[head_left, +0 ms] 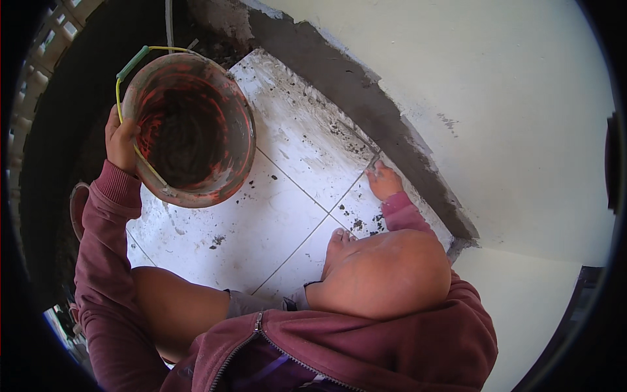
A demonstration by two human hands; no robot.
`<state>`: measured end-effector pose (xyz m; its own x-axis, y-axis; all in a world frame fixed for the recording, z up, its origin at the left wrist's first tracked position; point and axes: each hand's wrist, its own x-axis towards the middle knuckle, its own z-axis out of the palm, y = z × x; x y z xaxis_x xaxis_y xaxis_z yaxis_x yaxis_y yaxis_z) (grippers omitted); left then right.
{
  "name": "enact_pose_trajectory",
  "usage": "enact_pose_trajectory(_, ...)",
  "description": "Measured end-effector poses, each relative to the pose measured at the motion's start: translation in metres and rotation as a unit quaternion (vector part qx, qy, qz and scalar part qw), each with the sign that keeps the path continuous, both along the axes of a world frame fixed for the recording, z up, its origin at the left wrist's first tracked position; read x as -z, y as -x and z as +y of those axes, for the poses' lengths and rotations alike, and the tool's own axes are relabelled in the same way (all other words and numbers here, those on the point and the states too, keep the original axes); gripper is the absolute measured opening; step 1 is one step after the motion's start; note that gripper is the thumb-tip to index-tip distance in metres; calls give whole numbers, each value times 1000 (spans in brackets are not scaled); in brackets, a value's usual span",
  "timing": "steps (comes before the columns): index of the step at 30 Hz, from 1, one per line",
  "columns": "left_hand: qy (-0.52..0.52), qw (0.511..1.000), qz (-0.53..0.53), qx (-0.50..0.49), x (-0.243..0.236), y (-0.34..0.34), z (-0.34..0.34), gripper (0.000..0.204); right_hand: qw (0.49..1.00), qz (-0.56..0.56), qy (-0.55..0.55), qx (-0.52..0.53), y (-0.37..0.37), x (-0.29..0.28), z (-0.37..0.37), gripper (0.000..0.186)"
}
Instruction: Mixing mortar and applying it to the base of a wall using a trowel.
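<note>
At the upper left, my left hand [122,140] grips the rim of a mortar-stained bucket [228,140], orange showing inside, with dark wet-looking material in the bottom. Its yellow wire handle, with a green grip, rests around the rim. Right of the bucket, my right hand [382,179] is closed on the grey handle of a trowel [360,137], its thin blade low over the dirty white tiles beside the wall's base.
A band of grey mortar [398,124] runs along the foot of the cream wall [509,98]. White tiles [281,215] with scattered crumbs lie around my bent legs and bare foot. A dark, rough surface [59,150] is at the left, with another bucket [78,209] partly hidden behind my left sleeve.
</note>
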<state>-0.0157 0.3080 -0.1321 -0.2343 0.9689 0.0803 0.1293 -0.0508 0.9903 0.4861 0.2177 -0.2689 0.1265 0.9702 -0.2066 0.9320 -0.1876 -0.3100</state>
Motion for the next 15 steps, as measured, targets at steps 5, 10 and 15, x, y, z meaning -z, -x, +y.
enact_pose_trajectory(5,-18,999,20,19,0,-10,3,35,999,-19,19,42,-4,7,27,35)
enact_pose_trajectory(10,-4,999,41,23,0,-2,0,36,998,-5,-43,40,-17,-43,19,36)
enact_pose_trajectory(15,-13,1000,26,9,2,4,1,34,974,186,-120,54,-20,-86,-13,27)
